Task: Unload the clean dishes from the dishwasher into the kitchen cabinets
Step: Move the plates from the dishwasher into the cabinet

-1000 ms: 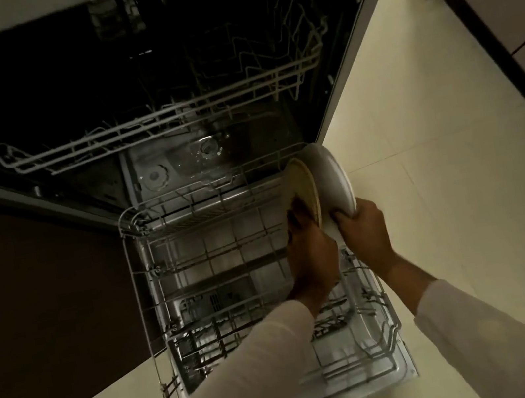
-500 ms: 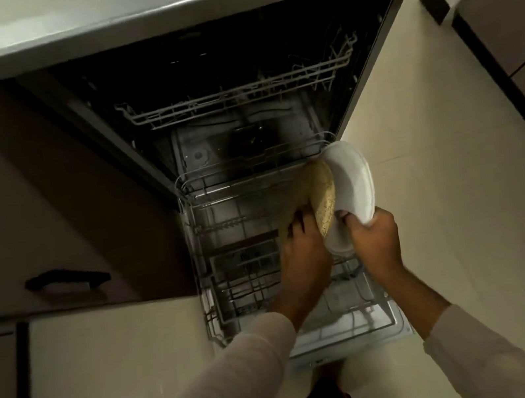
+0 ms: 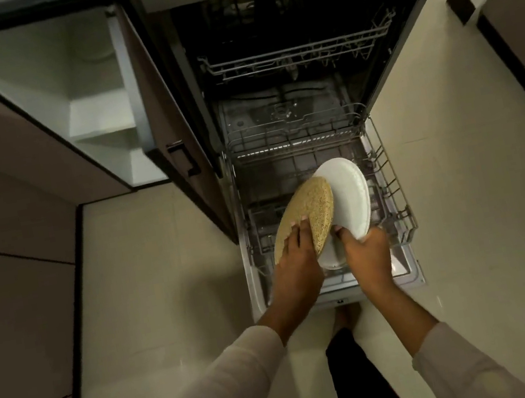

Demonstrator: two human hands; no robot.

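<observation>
Apparently you are near the end: your left hand point(image 3: 297, 248) holds a speckled tan plate point(image 3: 311, 202), fingers flat on its face. Your right hand point(image 3: 365, 251) curls round the rim of a white plate point(image 3: 350, 196), and both plates are tilted just above the lower rack point(image 3: 389, 177). I make out no other dishes there or in the dim upper rack point(image 3: 299, 53), so these two have yet to reach the open cabinet point(image 3: 91, 99).

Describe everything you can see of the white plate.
The white plate is round, glossy and plain, ceramic by its look, with a broad raised rim. It is held tilted, nearly on edge, above the pulled-out lower rack. The right hand grips its lower edge, thumb on its face. The speckled tan plate overlaps its left side; whether they touch cannot be told.
</observation>
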